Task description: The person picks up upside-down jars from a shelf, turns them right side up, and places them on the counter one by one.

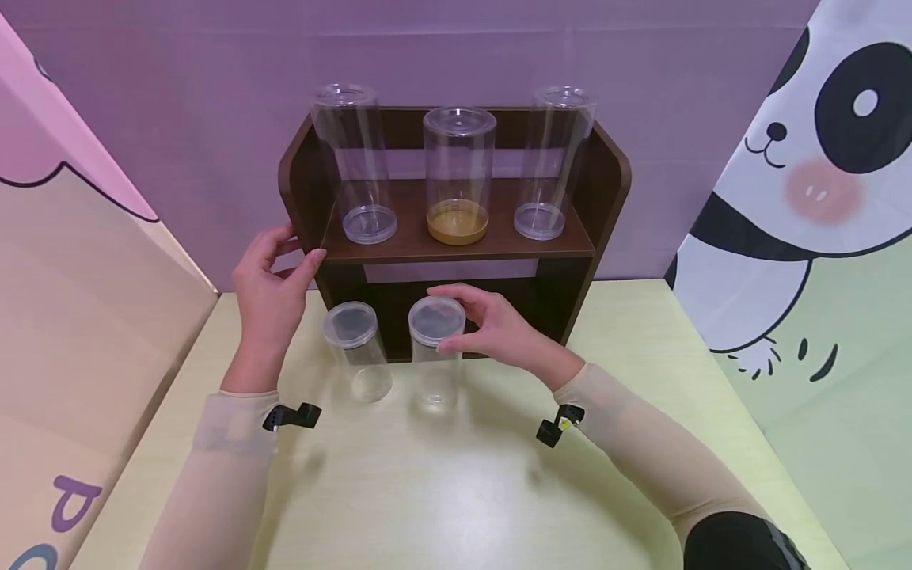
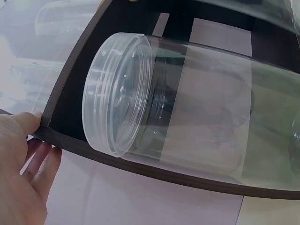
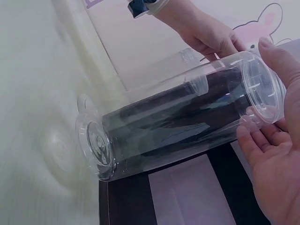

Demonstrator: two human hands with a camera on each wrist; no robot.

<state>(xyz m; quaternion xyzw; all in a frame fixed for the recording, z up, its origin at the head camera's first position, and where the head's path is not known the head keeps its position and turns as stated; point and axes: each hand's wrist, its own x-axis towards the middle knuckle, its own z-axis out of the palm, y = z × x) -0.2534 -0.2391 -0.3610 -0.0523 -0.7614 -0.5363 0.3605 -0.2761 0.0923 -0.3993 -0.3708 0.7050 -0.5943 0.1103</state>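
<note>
My left hand (image 1: 274,289) grips the left side panel of a dark brown two-tier shelf (image 1: 456,259), thumb at the front edge and fingers on the outer side. The right hand (image 1: 492,324) holds a clear plastic jar (image 3: 173,122) near its lidded top, with thumb and fingers on opposite sides. This jar is upright in front of the lower tier; whether its base touches the table cannot be told. Left of it, a second clear jar (image 1: 356,348) with a translucent lid (image 2: 115,93) stands on the table.
On the upper tier stand three clear cylinders: a left one (image 1: 349,162), a middle one (image 1: 459,170) with a golden-brown lower end, and a right one (image 1: 556,162). The pale table (image 1: 456,491) meets a purple backdrop (image 1: 456,47) behind and printed panels at both sides.
</note>
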